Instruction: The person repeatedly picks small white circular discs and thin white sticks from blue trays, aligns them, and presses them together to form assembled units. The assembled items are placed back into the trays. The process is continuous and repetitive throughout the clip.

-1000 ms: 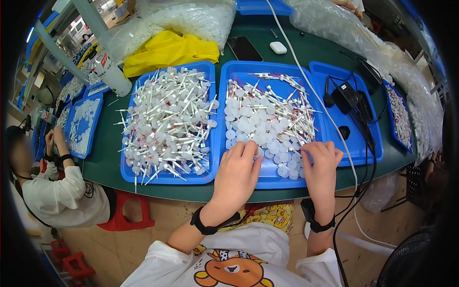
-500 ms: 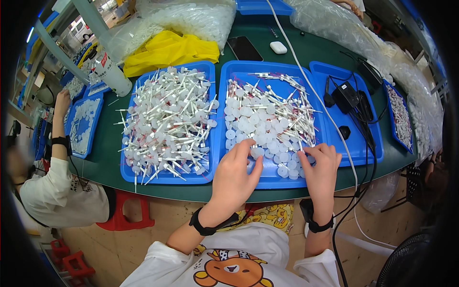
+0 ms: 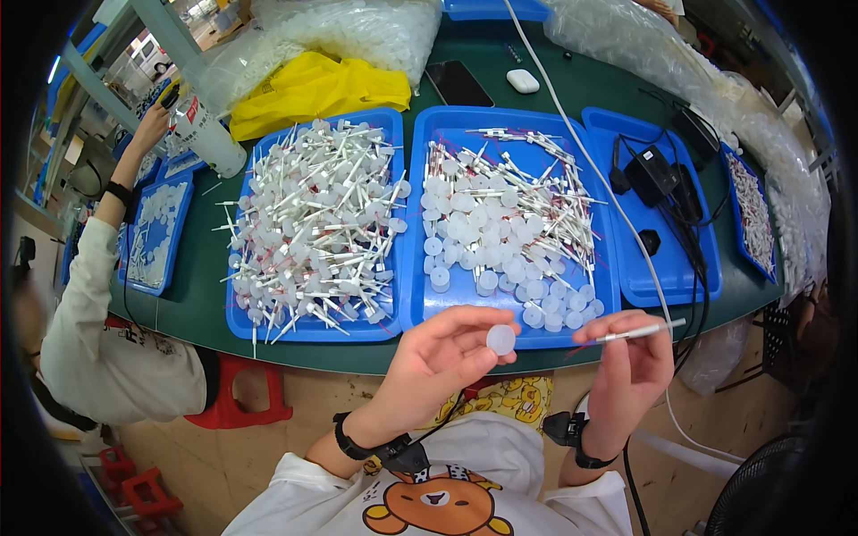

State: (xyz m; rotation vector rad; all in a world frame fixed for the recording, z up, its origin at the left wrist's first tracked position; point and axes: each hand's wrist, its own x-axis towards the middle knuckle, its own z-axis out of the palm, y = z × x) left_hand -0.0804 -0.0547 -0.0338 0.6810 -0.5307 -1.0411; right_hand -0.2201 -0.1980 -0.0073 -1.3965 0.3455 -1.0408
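Between the thumb and fingers of my left hand [image 3: 438, 353] is a round, translucent white disc [image 3: 501, 339]. My right hand [image 3: 636, 368] pinches a thin white stick [image 3: 633, 333] with fine red wires at its left end. Both hands are raised over the near edge of the middle blue tray [image 3: 442, 308], apart from each other. Loose discs [image 3: 474, 219] fill that tray's left and front, and white sticks with red wires [image 3: 563, 210] lie along its right side. The left blue tray [image 3: 375, 332] is heaped with sticks bearing discs [image 3: 313, 223].
A right-hand blue tray [image 3: 636, 268] holds a black power adapter [image 3: 651, 174] and cables. A white cable [image 3: 585, 143] crosses the middle tray. Behind lie a phone [image 3: 459, 83], a white case [image 3: 523, 81] and a yellow bag [image 3: 313, 94]. At left, a co-worker's hand [image 3: 154, 125] is near a white bottle [image 3: 207, 138].
Both hands have come up and back from the discs in the middle tray. The disc and the stick now show clearly in them. The co-worker's arm has reached toward the bottle.
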